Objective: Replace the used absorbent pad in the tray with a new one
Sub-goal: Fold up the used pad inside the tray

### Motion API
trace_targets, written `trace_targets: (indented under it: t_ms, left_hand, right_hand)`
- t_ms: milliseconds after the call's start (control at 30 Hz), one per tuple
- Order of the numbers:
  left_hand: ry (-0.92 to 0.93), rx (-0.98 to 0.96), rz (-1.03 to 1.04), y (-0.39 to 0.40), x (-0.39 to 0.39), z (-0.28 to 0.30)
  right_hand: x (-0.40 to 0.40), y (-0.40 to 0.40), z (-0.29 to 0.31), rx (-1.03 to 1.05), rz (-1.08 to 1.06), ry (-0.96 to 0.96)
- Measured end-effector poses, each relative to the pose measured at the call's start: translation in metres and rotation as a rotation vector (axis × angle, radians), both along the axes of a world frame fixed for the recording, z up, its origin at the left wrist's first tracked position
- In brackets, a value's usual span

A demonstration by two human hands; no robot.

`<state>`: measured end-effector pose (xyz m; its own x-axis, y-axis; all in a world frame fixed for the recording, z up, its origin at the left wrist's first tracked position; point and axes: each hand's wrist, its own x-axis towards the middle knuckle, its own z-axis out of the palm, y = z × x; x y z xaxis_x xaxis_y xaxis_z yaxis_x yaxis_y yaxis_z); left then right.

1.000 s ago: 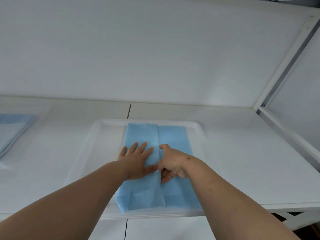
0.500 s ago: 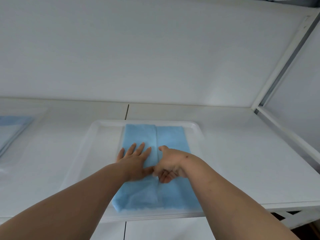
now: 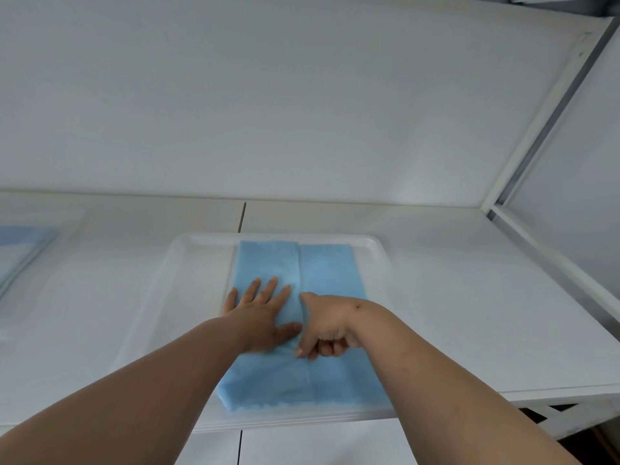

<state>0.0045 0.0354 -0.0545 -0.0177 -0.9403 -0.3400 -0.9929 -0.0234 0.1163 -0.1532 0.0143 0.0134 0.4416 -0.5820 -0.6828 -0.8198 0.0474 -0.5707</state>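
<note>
A folded light-blue absorbent pad [image 3: 315,280] lies lengthwise in the shallow white plastic tray [image 3: 198,263], right of the tray's middle, on the white worktop [image 3: 453,280]. The left hand [image 3: 260,313] presses flat on the pad's left fold, fingers straight and spread. The right hand [image 3: 323,327] has its grip curled, pinching the pad at the centre crease. Another blue pad [image 3: 20,239] sits far left.
</note>
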Motion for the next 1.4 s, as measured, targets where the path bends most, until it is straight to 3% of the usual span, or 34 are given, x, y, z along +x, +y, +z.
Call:
trace_targets:
  t_ms: [133, 267, 467, 667, 900, 1133, 1267, 1400]
  left_hand:
    - [0.021, -0.026, 0.004, 0.0, 0.001, -0.001]
    - [0.009, -0.052, 0.006, 0.002, 0.003, 0.0]
    - [0.07, -0.077, 0.044, -0.001, 0.007, 0.001]
    - [0.166, -0.162, 0.198, -0.002, 0.014, 0.013]
    - [0.273, -0.199, 0.528, 0.0, 0.037, 0.031]
    - [0.228, -0.085, 0.53, 0.0, 0.043, 0.038]
    - [0.382, -0.01, 0.592, 0.003, 0.042, 0.042]
    - [0.437, -0.052, 0.681, 0.004, 0.048, 0.036]
  right_hand:
    - [-0.001, -0.001, 0.002, -0.049, 0.03, 0.066]
    - [0.004, -0.01, 0.006, -0.237, -0.058, 0.048]
    - [0.013, -0.008, 0.001, -0.43, 0.29, 0.288]
    - [0.022, -0.012, -0.001, -0.61, 0.294, 0.238]
    - [0.029, -0.017, -0.008, -0.524, 0.369, 0.251]
    - [0.04, -0.025, -0.021, -0.57, 0.376, 0.304]
    - [0.043, -0.028, -0.026, -0.571, 0.375, 0.32]
    - [0.043, -0.031, -0.028, -0.538, 0.361, 0.316]
